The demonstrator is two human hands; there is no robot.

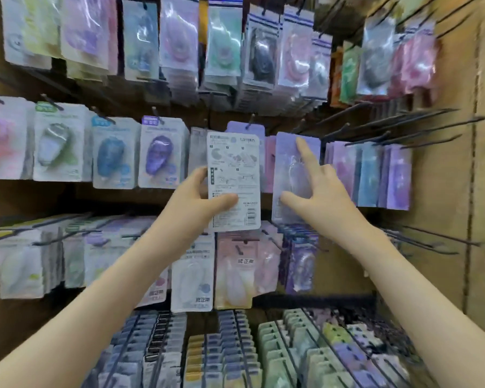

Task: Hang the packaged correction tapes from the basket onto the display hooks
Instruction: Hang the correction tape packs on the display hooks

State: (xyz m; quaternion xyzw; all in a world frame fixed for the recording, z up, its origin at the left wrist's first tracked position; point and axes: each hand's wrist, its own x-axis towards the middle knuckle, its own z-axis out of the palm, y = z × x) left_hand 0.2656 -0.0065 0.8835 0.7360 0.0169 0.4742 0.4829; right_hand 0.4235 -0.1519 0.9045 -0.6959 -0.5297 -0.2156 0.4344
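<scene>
My left hand [200, 196] grips a packaged correction tape [233, 175] by its lower left edge, its printed white back facing me, held upright in front of the middle row. Its top sits just below a black display hook [249, 122] that carries a lilac card. My right hand [317, 191] touches a lilac packaged tape [289, 166] hanging just to the right, index finger straight on the card's upper part and thumb at its lower left. The basket is out of view.
Rows of packaged correction tapes [112, 152] fill the pegboard wall on all sides. Several bare black hooks [420, 127] stick out at the right, with more bare hooks [437, 242] lower down. Wire racks of small packs [305, 348] lie below my arms.
</scene>
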